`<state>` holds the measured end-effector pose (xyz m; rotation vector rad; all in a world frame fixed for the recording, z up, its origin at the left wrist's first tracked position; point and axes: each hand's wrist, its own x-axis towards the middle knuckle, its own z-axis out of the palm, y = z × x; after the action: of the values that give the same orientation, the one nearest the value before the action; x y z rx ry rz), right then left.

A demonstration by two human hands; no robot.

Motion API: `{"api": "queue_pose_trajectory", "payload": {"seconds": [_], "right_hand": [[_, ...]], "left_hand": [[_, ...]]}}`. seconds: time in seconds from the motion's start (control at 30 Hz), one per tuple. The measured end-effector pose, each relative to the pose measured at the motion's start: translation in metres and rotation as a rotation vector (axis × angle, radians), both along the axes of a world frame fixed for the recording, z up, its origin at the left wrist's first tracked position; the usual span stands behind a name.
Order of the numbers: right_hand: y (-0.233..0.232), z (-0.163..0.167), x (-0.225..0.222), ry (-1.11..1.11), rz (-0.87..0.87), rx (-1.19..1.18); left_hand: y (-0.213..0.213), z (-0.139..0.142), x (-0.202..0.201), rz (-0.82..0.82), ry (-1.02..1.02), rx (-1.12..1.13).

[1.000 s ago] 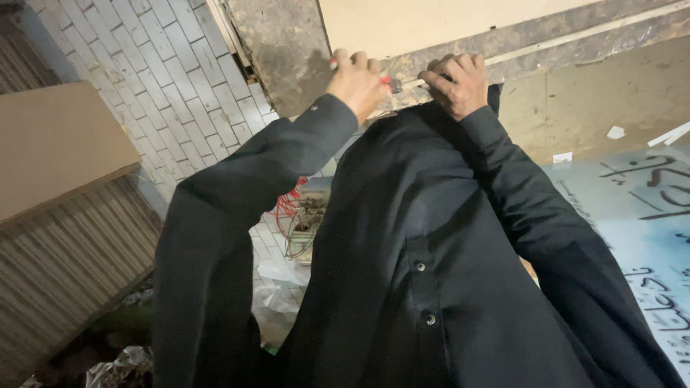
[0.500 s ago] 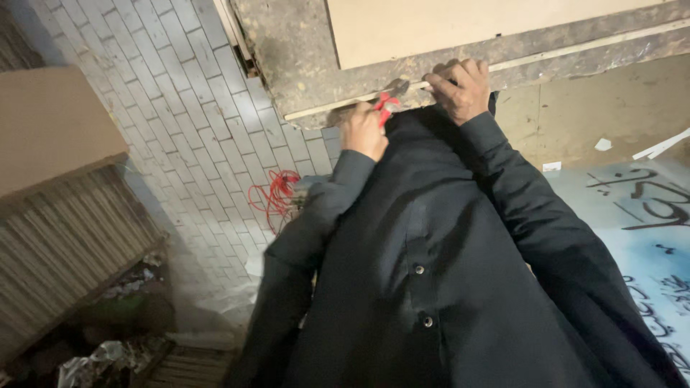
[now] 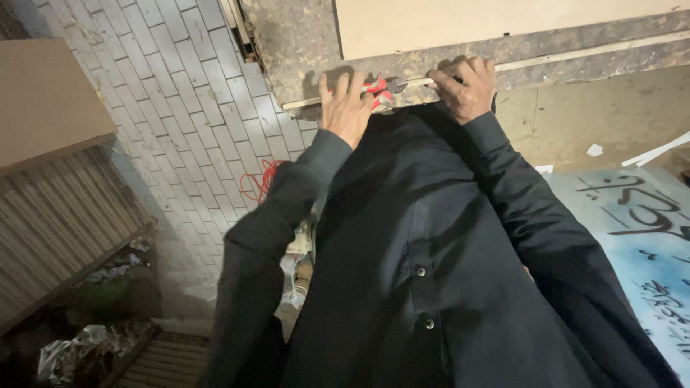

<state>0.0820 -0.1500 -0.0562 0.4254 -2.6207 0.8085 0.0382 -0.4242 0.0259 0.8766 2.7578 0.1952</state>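
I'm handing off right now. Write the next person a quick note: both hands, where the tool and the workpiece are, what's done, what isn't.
Left hand: wrapped on the red-handled pliers, jaws pointing right at the strip.
Right hand: pressing down on the thin pale strip along the worn bench edge.
Pale board lies on the bench behind the strip.
Done: tool brought to the strip. Whether the jaws grip it cannot be seen.

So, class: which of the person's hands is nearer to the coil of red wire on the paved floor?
Left. The left hand holds red-handled pliers above the red wire; the right hand rests further away, on the thin strip.
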Motion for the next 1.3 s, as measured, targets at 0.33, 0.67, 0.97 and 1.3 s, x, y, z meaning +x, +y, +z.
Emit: {"api": "queue_pose_trajectory", "payload": {"seconds": [0.33,0.67,0.97,1.3], "right_hand": [[0.0,-0.002,0.003,0.018,-0.002,0.033],[0.002,-0.002,0.0,0.062,0.021,0.032],[0.0,-0.004,0.001,0.031,-0.006,0.035],[0.001,-0.008,-0.004,0.027,0.013,-0.07]], "left_hand": [[-0.005,0.001,-0.038,-0.238,0.011,0.005],[0.026,-0.004,-0.054,-0.413,0.055,-0.401],[0.022,-0.024,0.024,0.111,0.266,-0.029],[0.036,-0.049,0.071,0.525,-0.085,0.183]]}}
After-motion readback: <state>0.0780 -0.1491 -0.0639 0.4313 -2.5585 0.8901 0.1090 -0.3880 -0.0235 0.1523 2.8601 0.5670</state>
